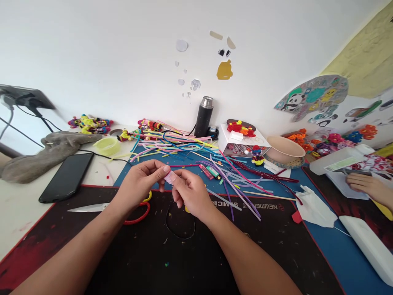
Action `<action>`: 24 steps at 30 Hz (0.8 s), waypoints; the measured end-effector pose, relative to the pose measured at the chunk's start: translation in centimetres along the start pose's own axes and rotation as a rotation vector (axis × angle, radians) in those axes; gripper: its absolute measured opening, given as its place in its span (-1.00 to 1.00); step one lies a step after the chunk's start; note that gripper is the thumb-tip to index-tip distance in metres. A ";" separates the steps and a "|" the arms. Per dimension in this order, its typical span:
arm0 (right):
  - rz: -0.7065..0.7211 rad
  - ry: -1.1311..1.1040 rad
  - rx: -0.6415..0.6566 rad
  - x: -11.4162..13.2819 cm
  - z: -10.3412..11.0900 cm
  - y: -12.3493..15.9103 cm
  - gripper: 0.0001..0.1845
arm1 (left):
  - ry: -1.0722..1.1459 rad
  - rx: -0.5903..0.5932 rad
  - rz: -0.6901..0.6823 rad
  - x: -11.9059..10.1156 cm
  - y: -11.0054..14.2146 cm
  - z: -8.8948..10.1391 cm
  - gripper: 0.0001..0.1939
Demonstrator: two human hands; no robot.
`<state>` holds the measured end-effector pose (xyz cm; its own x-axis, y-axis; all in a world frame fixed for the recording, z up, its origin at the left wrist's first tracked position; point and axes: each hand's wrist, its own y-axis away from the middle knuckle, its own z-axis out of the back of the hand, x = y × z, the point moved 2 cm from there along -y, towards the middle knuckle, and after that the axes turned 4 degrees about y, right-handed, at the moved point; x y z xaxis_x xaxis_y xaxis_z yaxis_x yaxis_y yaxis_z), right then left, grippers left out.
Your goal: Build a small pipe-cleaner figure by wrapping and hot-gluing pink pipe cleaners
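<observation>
My left hand (139,182) and my right hand (190,192) meet over the black desk mat (190,262), a little above it. Both pinch a small pale pink fuzzy piece (170,177) between fingertips. It looks like a bent pipe cleaner, mostly hidden by the fingers. A pink pipe cleaner (184,166) lies just beyond the hands. Red-handled scissors (92,207) lie on the mat under my left wrist. A black loop of wire (180,225) lies on the mat below my right hand.
Several coloured pipe cleaners (184,143) spread across the blue mat behind. A black phone (66,177) lies at left, a black flask (203,116) stands by the wall, a beige bowl (284,149) at right. Another person's hand (368,186) rests at the far right.
</observation>
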<state>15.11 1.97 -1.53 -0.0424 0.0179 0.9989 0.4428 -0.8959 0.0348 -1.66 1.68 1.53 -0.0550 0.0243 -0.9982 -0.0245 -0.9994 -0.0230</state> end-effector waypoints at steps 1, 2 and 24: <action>-0.002 -0.016 0.009 0.0 0.0 0.0 -0.52 | 0.000 0.003 0.001 0.1 0.0 0.1 -0.52; -0.002 -0.035 0.018 0.0 0.0 0.0 -0.51 | 0.007 0.007 -0.001 0.2 0.0 0.2 -0.53; -0.132 -0.299 0.096 -0.7 -0.7 -0.4 -0.49 | 0.095 0.121 0.020 0.1 -0.3 0.7 -0.55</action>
<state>14.36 2.03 -2.27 0.1536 0.2731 0.9496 0.5336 -0.8318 0.1529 -2.38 1.98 1.52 0.0375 -0.0035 -0.9993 -0.1448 -0.9895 -0.0019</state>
